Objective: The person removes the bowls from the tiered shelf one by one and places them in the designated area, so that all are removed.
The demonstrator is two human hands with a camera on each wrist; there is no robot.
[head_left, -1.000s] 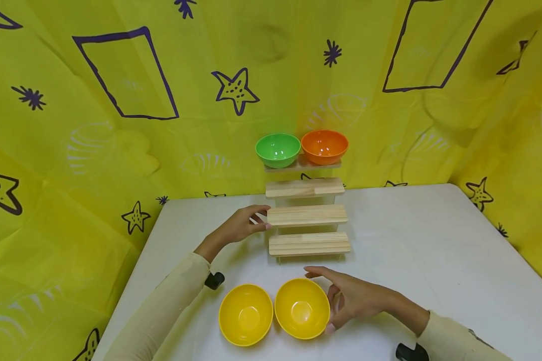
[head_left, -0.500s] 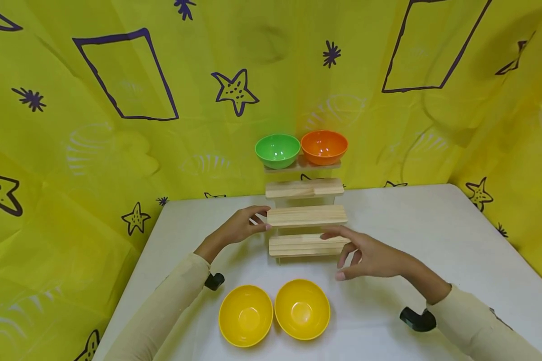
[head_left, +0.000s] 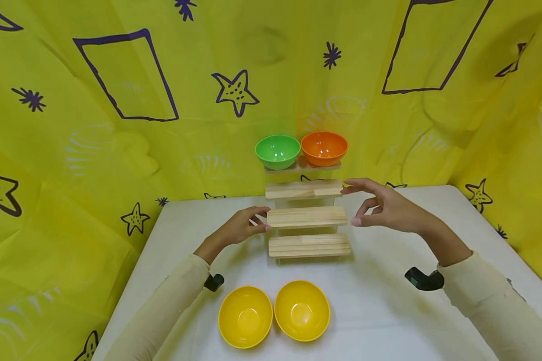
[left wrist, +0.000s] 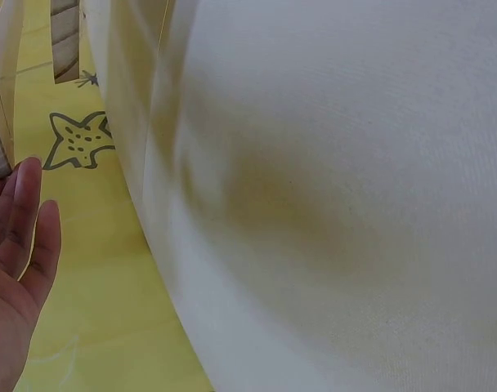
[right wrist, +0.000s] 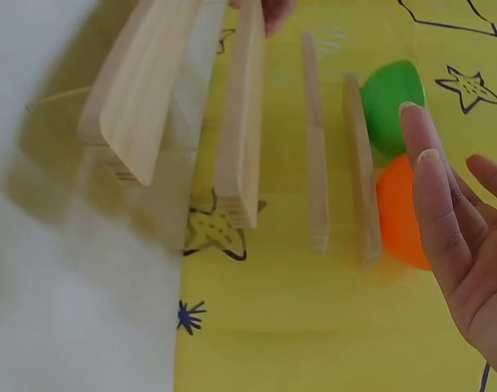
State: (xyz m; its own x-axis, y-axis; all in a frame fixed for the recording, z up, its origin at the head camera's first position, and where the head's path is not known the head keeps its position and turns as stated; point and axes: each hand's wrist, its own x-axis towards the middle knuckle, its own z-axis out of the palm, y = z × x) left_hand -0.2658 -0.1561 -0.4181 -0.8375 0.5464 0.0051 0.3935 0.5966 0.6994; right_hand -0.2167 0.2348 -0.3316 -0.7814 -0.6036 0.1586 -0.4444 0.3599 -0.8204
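My left hand (head_left: 240, 225) grips the left end of a stepped wooden display stand (head_left: 307, 217), thumb and forefinger at the edges of its second step from the front. In the left wrist view, the fingers (left wrist: 24, 212) reach up to the wood's end. My right hand (head_left: 388, 206) is beside the stand's right end with thumb and forefinger apart and nothing between them. On the top step sit a green bowl (head_left: 277, 152) and an orange bowl (head_left: 323, 149), side by side; the right wrist view shows the right hand overlapping the orange bowl (right wrist: 400, 212).
Two yellow bowls, a left one (head_left: 246, 317) and a right one (head_left: 302, 311), sit side by side on the white table (head_left: 388, 301) before the stand. A yellow patterned curtain (head_left: 198, 160) hangs close behind the stand and along both sides.
My right hand has left the right yellow bowl and moved up and away from me to the stand's right side. The left hand stays at the stand; the bowls have not moved.
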